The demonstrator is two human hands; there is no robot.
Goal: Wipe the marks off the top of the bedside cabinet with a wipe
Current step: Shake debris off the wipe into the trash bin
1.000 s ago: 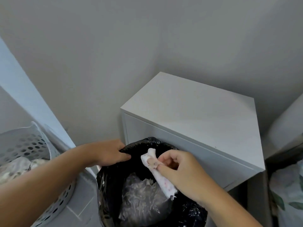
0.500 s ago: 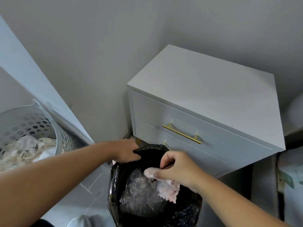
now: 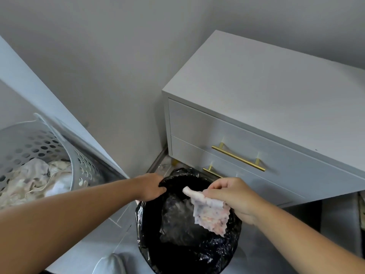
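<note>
The white bedside cabinet (image 3: 266, 91) stands at the right against the grey wall, its top bare, with two drawers and gold bar handles (image 3: 238, 158). In front of it sits a bin lined with a black bag (image 3: 150, 240). My left hand (image 3: 151, 186) grips the bag's rim at its far left edge. My right hand (image 3: 235, 196) pinches a used white wipe (image 3: 209, 214) stained pink and speckled, which hangs unfolded over the bin's opening. Crumpled clear plastic (image 3: 175, 220) lies inside the bin.
A perforated white laundry basket (image 3: 41, 143) holding pale cloths stands at the left beside a white panel (image 3: 49, 107). Grey floor tiles lie beneath the bin. A dark gap and patterned fabric (image 3: 362, 212) show at the right edge.
The view has dropped and drawn back, showing the cabinet's drawers. My right hand lifted a little and the wipe now hangs open over the bin. My left hand stays on the rim.
</note>
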